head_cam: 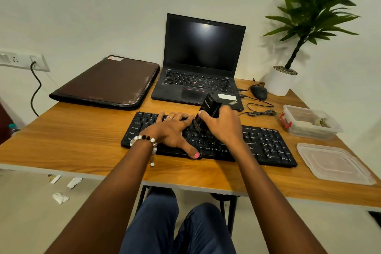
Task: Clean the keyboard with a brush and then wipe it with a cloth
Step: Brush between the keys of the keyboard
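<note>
Brushing stage, mid-keyboard. My right hand (223,125) is curled round the black brush (208,112), handle tilted up and away toward the laptop (201,64), bristles down on the keys near the middle of the keyboard (266,144). My left hand (172,133) lies flat on the left half of the keyboard, fingers spread and straight, thumb at the front edge by the space bar, holding nothing, just pinning the board on the surface (82,140).

Keyboard sits near the front edge of the surface, in front of the laptop. I can't tell from here which keys are already clean; no dust visible either way. Judging by brush position, the right block and numpad likely remain, and the left part under my hand too.

Wipe step not started: no cloth in either hand. Something crumpled sits in the open plastic box (309,123) at the right, maybe the cloth, can't tell. Its lid (334,164) lies beside the keyboard's right end.

Left to do: finish brushing, then fetch the cloth and wipe.
</note>
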Motion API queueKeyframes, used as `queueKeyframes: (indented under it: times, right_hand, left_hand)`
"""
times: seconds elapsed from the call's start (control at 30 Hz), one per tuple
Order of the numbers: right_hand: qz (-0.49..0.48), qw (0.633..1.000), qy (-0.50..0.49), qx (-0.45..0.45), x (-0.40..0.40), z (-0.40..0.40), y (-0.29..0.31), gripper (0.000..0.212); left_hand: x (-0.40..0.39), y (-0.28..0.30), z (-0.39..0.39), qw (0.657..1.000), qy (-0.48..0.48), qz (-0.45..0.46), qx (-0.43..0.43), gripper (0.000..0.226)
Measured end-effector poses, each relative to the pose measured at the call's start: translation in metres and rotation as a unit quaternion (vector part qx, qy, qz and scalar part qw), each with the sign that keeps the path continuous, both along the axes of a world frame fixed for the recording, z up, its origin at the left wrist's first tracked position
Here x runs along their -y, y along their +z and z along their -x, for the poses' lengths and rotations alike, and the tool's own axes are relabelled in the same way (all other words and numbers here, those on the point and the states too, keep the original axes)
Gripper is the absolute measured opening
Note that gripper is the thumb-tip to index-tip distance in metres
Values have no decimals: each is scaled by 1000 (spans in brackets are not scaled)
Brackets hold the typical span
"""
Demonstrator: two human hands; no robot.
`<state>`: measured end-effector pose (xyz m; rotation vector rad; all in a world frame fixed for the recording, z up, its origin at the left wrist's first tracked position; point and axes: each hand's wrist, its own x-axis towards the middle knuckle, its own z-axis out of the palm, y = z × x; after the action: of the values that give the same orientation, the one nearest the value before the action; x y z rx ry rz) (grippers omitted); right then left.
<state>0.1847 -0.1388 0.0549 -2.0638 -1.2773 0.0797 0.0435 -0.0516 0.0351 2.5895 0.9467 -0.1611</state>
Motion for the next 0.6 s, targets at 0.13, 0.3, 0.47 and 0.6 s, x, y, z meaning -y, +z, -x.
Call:
queueKeyframes:
  times: [0.13, 0.3, 0.47, 0.6]
  right_hand:
    - [61, 997, 37, 14, 6, -9, 3, 29]
    - [9, 996, 0, -87, 13, -43, 14, 35]
    - [4, 998, -68, 5, 24, -47, 6, 36]
    - [42, 997, -57, 11, 32, -49, 1, 34]
  left_hand:
    - [-1, -1, 0, 1000, 1, -2, -1, 125]
    - [-2, 0, -1, 1000, -3, 3, 3, 126]
    - [-2, -1, 0, 1000, -6, 3, 4, 126]
    - [-1, -1, -1, 1000, -6, 2, 6, 125]
